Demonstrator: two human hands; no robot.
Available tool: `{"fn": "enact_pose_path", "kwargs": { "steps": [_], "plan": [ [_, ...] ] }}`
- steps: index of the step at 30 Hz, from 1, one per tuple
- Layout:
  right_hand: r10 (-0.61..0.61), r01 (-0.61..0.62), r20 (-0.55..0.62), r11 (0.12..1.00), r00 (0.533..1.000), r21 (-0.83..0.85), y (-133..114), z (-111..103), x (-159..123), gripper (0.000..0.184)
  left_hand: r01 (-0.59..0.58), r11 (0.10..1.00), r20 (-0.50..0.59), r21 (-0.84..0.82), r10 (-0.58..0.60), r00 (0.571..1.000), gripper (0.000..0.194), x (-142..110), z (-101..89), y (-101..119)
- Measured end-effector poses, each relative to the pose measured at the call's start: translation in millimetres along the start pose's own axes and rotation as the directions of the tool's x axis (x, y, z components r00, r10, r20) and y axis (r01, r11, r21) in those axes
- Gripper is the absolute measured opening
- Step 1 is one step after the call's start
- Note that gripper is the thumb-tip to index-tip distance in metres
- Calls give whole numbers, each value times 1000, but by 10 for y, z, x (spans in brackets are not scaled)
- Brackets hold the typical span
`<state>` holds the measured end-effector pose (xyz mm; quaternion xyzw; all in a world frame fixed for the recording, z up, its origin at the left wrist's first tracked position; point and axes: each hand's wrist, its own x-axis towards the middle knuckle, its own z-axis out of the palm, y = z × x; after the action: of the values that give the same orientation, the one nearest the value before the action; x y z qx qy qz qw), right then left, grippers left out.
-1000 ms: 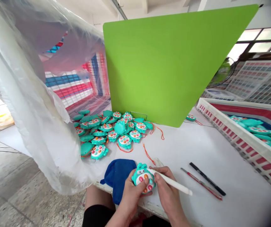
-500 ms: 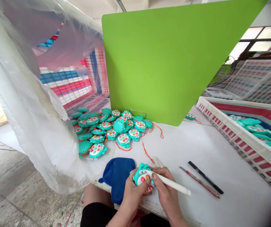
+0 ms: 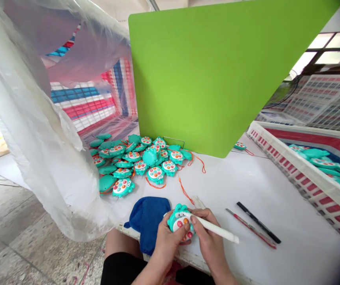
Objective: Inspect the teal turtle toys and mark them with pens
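While hand-held, teal toy, colourful round buttons

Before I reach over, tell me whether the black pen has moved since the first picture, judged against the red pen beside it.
No, the black pen has not shifted: it lies just as before beside the red pen, apart from it.

From my station I can't read a single word or number; the white printed sheets beyond the white-and-red plastic crate show rows of tiny marks, perhaps labels, too small to make out.
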<state>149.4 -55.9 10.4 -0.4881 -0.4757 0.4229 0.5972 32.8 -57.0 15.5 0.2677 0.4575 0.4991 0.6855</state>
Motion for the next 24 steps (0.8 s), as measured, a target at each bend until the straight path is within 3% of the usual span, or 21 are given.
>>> {"fn": "enact_pose_path", "kwargs": {
  "steps": [20, 24],
  "plan": [
    [18, -17, 25, 999, 1000, -34, -35, 11, 7, 16, -6, 1000, -25, 2, 6, 1000, 65, 7, -7, -19],
    [-7, 4, 51, 998, 999, 62, 29, -5, 16, 16, -8, 1000, -28, 8, 8, 1000, 64, 4, -7, -14]
  ]
}}
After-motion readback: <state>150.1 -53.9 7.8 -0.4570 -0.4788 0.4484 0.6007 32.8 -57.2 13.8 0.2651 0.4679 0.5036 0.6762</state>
